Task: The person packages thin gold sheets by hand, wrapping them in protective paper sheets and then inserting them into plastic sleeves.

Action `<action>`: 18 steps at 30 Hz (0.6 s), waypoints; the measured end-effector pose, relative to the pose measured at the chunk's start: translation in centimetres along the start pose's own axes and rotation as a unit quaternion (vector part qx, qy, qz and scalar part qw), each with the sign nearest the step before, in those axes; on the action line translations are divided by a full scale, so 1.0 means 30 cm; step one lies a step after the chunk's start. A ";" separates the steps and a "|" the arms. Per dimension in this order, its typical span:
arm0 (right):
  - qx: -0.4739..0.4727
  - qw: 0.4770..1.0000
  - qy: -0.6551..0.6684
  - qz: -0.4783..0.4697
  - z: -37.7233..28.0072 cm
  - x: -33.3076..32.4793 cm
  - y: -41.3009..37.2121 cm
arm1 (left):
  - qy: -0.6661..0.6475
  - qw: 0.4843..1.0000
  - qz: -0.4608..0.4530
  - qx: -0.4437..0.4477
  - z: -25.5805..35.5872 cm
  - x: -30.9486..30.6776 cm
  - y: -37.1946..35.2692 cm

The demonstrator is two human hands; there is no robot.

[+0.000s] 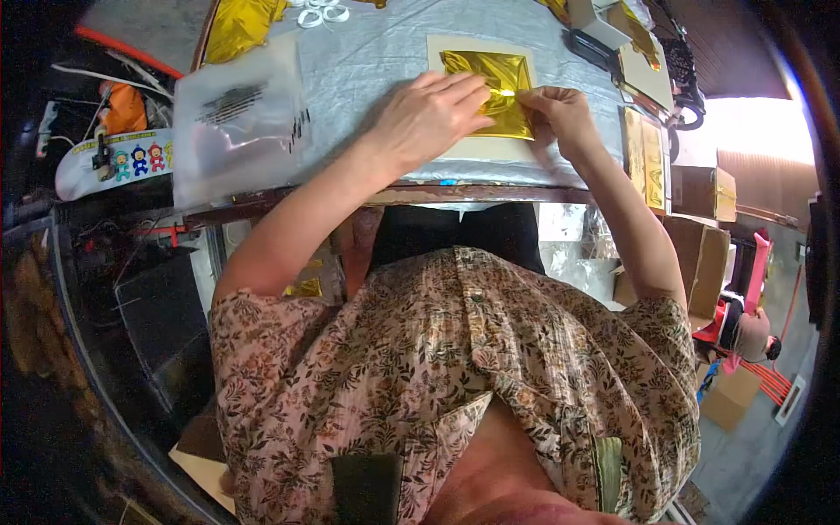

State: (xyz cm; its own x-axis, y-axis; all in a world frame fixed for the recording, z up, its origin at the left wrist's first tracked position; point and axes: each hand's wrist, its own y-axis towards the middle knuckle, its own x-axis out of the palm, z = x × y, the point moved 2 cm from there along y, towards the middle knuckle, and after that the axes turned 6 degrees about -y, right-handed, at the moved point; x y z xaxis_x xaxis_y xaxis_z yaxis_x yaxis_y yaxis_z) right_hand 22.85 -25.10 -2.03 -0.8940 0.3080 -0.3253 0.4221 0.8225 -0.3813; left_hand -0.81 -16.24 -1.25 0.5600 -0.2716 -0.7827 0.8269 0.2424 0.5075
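A shiny gold foil sheet (514, 129) lies on a cream card (455, 152) on the cloth-covered table. Across the foil's left part rests my left hand (442, 109), palm down with its fingers stretched out. At the foil's right edge is my right hand (564, 118), thumb and fingers pinched together on that edge. Light glints off the foil between the two hands. The foil's left edge is partly hidden under the left fingers.
Clear plastic sleeves (236, 114) lie at the table's left. Crumpled gold foil (241, 31) and white rings (322, 12) are at the back. A black case (590, 49) and a gold-marked board (646, 157) lie on the right. Cardboard boxes (696, 192) stand beyond.
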 end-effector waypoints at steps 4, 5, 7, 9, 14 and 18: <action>0.013 1.000 -0.017 0.012 -0.021 0.013 -0.015 | 0.078 0.997 -0.013 -0.025 -0.049 0.100 0.054; 0.009 0.999 -0.031 0.018 -0.032 0.022 -0.021 | 0.080 0.995 -0.031 -0.043 -0.062 0.113 0.059; 0.009 0.999 -0.042 0.024 -0.033 0.027 -0.019 | 0.075 0.995 -0.044 -0.047 -0.081 0.121 0.055; 0.004 1.000 -0.018 0.023 -0.025 0.029 -0.005 | 0.070 0.995 -0.057 -0.050 -0.104 0.128 0.050; 0.013 0.999 -0.037 0.014 -0.037 0.022 -0.015 | 0.041 0.994 -0.074 -0.070 -0.097 0.131 0.038; -0.033 0.998 -0.043 0.025 -0.006 -0.007 -0.027 | 0.047 0.993 -0.085 -0.071 -0.111 0.142 0.040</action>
State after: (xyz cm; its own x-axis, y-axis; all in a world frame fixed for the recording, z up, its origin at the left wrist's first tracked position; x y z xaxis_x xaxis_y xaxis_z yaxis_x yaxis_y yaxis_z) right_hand 22.67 -25.74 -1.49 -0.8548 0.3095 -0.4165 0.4526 0.8374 -0.3066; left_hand 2.39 -13.99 -5.17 0.3998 -0.2325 -0.8866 0.8895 0.3321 0.3140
